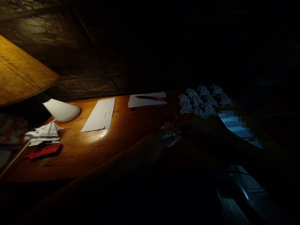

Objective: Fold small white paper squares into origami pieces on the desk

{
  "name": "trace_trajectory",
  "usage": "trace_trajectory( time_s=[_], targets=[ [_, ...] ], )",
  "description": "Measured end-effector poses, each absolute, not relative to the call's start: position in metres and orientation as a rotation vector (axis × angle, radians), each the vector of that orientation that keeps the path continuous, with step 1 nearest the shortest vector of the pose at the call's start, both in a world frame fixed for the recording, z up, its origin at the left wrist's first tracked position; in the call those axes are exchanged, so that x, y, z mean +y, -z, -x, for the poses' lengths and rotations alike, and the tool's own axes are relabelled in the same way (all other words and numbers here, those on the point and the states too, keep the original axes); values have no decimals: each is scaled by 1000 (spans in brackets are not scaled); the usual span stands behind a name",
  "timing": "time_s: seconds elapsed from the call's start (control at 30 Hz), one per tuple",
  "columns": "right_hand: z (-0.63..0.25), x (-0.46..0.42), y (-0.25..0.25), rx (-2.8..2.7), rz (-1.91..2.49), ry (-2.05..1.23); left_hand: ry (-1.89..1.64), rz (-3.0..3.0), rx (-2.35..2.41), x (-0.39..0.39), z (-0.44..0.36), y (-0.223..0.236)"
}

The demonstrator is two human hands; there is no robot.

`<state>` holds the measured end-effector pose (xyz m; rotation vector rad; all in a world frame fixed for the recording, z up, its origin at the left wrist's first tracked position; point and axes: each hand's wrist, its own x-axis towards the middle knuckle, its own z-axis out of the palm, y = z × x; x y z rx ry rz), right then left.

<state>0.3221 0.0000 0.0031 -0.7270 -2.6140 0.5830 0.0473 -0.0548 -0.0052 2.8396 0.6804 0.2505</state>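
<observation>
In the dim middle of the wooden table, a small white folded paper (173, 139) lies under both my hands. My left hand (150, 147) comes in from the lower left, its fingers reaching onto the paper's left side and holding it. From the right, my right hand (188, 122) has its fingers curled in at the paper's upper edge, closed on it. Shadow hides the fingertips and the exact folds. Just behind my right hand stand several white folded paper shapes (197, 100) with pointed tops, set close together in rows.
White paper strips (99, 115) lie left of centre. Farther back, a knife with a red handle (159, 98) rests on more paper (138, 100). A lamp with a white base (63, 111), crumpled paper (45, 134) and a red strip-shaped object (44, 152) stand left. A bluish-lit sheet (236, 126) lies right.
</observation>
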Motion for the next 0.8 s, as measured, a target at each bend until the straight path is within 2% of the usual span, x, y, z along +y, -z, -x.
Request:
trace_trajectory(
  time_s=[0.2,0.5,0.8],
  targets=[
    [-322,-19,-26,-2673,867,-543,-289,-2820,645,-55,-49,1],
    [-320,-22,-2,-2518,941,-516,-237,-2858,680,-53,-48,9],
    [-317,-21,-3,-2530,986,-470,-313,-2845,616,-50,-49,5]
  ],
)
